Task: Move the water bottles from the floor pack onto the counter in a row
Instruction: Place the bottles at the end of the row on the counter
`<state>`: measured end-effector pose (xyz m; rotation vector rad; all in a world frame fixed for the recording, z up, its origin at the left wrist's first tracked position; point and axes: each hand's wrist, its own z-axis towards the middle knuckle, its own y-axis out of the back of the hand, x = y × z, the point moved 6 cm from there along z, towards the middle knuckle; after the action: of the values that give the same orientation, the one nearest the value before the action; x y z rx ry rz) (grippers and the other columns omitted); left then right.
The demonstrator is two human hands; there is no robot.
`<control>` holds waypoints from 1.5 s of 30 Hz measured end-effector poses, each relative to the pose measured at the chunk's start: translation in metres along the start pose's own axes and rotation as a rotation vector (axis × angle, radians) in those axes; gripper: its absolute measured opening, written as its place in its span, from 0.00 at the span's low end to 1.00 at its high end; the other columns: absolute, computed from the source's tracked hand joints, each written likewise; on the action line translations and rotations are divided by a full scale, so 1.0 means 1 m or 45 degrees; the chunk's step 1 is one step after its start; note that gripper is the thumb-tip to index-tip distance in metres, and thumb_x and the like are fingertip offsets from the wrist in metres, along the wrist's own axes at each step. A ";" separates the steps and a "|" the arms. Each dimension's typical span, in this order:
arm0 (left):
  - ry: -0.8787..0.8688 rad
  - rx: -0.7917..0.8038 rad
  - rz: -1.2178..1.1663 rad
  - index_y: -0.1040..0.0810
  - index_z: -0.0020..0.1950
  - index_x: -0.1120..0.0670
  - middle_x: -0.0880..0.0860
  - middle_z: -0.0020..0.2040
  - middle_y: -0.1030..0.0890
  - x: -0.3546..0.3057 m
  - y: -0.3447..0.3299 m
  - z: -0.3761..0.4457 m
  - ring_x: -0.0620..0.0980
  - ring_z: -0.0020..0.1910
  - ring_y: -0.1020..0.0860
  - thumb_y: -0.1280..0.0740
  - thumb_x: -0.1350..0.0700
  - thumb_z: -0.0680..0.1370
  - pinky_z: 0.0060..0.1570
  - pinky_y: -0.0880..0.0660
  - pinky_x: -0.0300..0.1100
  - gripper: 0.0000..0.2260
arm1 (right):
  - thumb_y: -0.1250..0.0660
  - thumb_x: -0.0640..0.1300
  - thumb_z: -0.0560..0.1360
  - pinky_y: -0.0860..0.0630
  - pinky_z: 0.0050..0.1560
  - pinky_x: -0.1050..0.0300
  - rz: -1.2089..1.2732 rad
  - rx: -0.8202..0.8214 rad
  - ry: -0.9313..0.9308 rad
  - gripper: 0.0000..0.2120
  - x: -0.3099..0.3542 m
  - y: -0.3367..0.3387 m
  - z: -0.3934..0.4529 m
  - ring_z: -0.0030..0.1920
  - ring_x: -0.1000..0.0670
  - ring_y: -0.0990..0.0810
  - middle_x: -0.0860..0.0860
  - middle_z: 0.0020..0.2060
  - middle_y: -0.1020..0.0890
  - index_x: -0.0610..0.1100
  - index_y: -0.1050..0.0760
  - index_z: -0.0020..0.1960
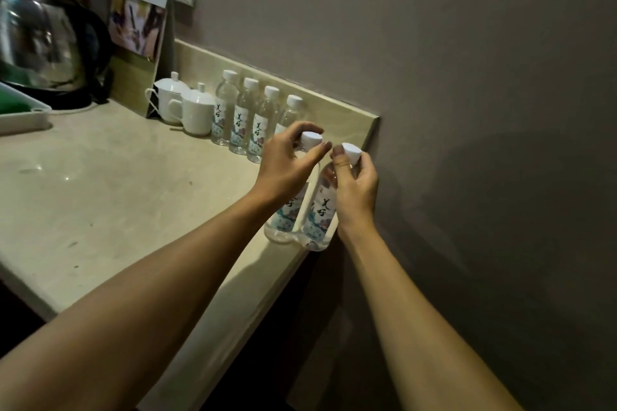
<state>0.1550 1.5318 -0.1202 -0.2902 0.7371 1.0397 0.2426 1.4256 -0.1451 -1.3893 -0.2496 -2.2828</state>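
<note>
Right hand (354,183) is curled around the neck of one water bottle (320,210), thumb up by the white cap, and the left hand (289,160) pinches the neck of a second bottle (287,213) right beside it. Both bottles look like they're just touching down at the near right edge of the desk (117,183), though I can't tell if their bases are fully seated.

Progress-wise: four bottles (248,117) already stand in a neat row along the far backsplash, so these two would make six. The floor pack isn't in view, so no idea how many are left.

Other stuff: two lidded white cups (187,107) sit just left of the row, a card stand (140,30) leans behind them, with a kettle (46,43) and a tray (23,117) at far left. The only real snag I can see is the desk running out on the right.
</note>
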 end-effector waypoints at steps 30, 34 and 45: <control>0.126 0.500 0.023 0.37 0.69 0.50 0.51 0.63 0.24 0.122 -0.008 -0.011 0.47 0.60 0.24 0.27 0.42 0.71 0.58 0.22 0.50 0.32 | 0.39 0.70 0.65 0.22 0.55 0.47 -1.025 0.136 -0.233 0.35 -0.102 -0.006 -0.009 0.55 0.44 0.20 0.45 0.53 0.18 0.47 0.28 0.61; 0.154 0.499 0.007 0.36 0.66 0.51 0.52 0.61 0.22 0.126 -0.007 -0.007 0.49 0.59 0.23 0.24 0.48 0.70 0.57 0.22 0.51 0.31 | 0.43 0.69 0.63 0.30 0.66 0.43 -1.218 0.100 -0.338 0.40 -0.095 -0.012 -0.020 0.66 0.42 0.31 0.46 0.62 0.24 0.48 0.31 0.69; 0.267 0.610 0.188 0.27 0.64 0.53 0.53 0.58 0.23 0.142 -0.006 -0.007 0.52 0.57 0.24 0.21 0.50 0.67 0.57 0.23 0.49 0.28 | 0.27 0.52 0.70 0.23 0.57 0.42 -1.095 -0.231 -0.529 0.27 -0.080 -0.028 -0.026 0.60 0.43 0.22 0.45 0.59 0.21 0.43 0.34 0.62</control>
<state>0.1992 1.6209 -0.2212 0.0721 1.1839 0.9453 0.2405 1.4631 -0.2256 -2.1536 -0.9486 -2.6608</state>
